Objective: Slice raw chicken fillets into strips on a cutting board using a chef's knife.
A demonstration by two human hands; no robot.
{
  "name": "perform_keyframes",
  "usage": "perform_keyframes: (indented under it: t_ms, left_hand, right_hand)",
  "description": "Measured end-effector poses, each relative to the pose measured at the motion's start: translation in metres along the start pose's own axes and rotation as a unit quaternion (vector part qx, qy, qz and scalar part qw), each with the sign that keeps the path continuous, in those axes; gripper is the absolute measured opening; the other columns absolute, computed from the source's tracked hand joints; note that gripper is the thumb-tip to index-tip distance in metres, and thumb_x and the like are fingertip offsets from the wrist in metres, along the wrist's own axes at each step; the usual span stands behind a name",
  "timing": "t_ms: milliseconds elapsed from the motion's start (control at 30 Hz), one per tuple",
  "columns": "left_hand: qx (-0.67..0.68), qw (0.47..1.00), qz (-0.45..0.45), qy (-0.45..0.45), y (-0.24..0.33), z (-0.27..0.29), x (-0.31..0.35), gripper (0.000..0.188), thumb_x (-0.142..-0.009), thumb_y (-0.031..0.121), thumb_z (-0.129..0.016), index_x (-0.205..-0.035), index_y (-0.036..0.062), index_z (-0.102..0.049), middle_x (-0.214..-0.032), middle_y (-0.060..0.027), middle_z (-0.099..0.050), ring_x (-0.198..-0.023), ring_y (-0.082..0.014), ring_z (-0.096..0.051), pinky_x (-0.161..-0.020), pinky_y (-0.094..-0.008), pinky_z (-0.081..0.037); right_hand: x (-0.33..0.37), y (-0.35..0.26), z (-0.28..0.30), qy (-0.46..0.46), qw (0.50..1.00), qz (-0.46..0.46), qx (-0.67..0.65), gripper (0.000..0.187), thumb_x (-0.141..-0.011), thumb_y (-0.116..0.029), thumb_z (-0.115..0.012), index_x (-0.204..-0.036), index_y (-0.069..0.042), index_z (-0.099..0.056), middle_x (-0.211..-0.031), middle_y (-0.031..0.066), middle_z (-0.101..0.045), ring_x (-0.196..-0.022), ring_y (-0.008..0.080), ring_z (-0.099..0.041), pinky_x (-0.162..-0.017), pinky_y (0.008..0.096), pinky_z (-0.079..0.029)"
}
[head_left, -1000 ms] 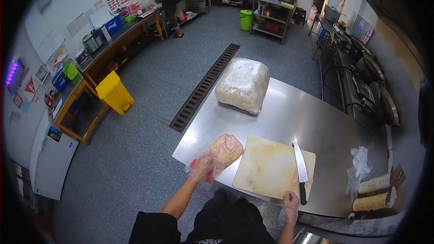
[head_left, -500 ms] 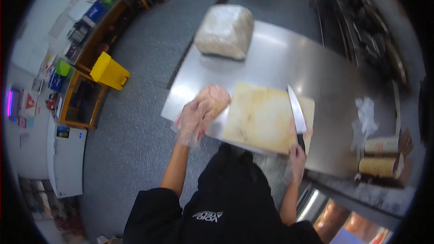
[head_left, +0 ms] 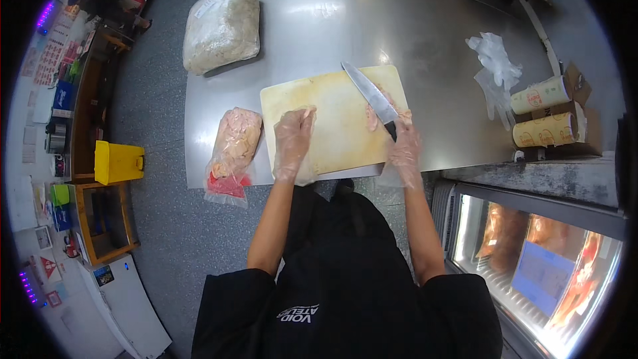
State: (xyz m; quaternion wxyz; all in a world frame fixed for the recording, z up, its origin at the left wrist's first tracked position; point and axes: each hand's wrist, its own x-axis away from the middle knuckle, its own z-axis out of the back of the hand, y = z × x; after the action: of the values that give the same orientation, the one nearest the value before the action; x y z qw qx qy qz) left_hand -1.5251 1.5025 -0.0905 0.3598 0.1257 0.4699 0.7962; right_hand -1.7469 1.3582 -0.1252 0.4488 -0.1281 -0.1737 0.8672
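Note:
My right hand (head_left: 404,146), in a clear plastic glove, grips the black handle of a kitchen knife (head_left: 370,89). Its blade lies over the right part of a worn, cream cutting board (head_left: 339,116), pointing far left. Next to the blade are small pieces of pale pink raw meat (head_left: 371,118). My left hand (head_left: 293,141), gloved too, is over the board's left side with its fingers bent together; what they hold, if anything, is hard to make out. Left of the board, a clear bag of pale raw meat (head_left: 236,138) with a red lower end overhangs the table's front edge.
A large, whitish wrapped bundle (head_left: 222,28) stands at the far left of the steel table (head_left: 438,46). On the right lie crumpled clear gloves (head_left: 495,63) and a cardboard box (head_left: 588,119) with rolls. A lit display fridge (head_left: 531,259) stands near right; a yellow bin (head_left: 118,161) is left.
My left hand has left the bagged meat and moved right, onto the board. The knife has tilted further left in my right hand. The whole view has shifted.

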Motion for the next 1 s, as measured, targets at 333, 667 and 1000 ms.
perform_keyframes:
  t_ms: [333, 667, 1000]
  left_hand:
    - [-0.276, 0.932, -0.221, -0.074, -0.043, -0.032, 0.063, 0.050, -0.084, 0.006, -0.051, -0.133, 0.0016, -0.043, -0.121, -0.0150, -0.052, -0.117, -0.0303, -0.049, -0.101, -0.0440, -0.040]
    - [-0.176, 0.929, -0.281, -0.166, -0.059, -0.026, 0.046, 0.041, -0.078, 0.003, -0.053, -0.118, -0.0053, -0.056, -0.122, -0.0146, -0.055, -0.118, -0.0298, -0.051, -0.103, -0.0428, -0.040]
    - [-0.137, 0.958, -0.199, -0.157, -0.061, -0.044, 0.026, 0.032, -0.077, 0.002, -0.055, -0.108, -0.0007, -0.061, -0.098, -0.0133, -0.057, -0.097, -0.0328, -0.056, -0.083, -0.0431, -0.047]
  right_hand:
    - [-0.024, 0.006, -0.016, -0.104, 0.982, -0.156, -0.008, 0.043, -0.081, -0.014, -0.061, -0.118, 0.000, -0.045, -0.096, 0.0263, -0.064, -0.094, 0.0426, -0.062, -0.084, 0.0512, -0.048]
    - [0.028, -0.051, -0.022, -0.215, 0.954, 0.008, -0.210, 0.026, -0.095, -0.029, -0.050, -0.103, -0.005, -0.047, -0.078, 0.0292, -0.061, -0.078, 0.0490, -0.060, -0.069, 0.0552, -0.046]
    - [0.032, -0.047, -0.033, -0.272, 0.960, 0.009, -0.062, 0.022, -0.095, -0.027, -0.046, -0.101, -0.005, -0.045, -0.074, 0.0293, -0.061, -0.076, 0.0494, -0.060, -0.069, 0.0574, -0.045]
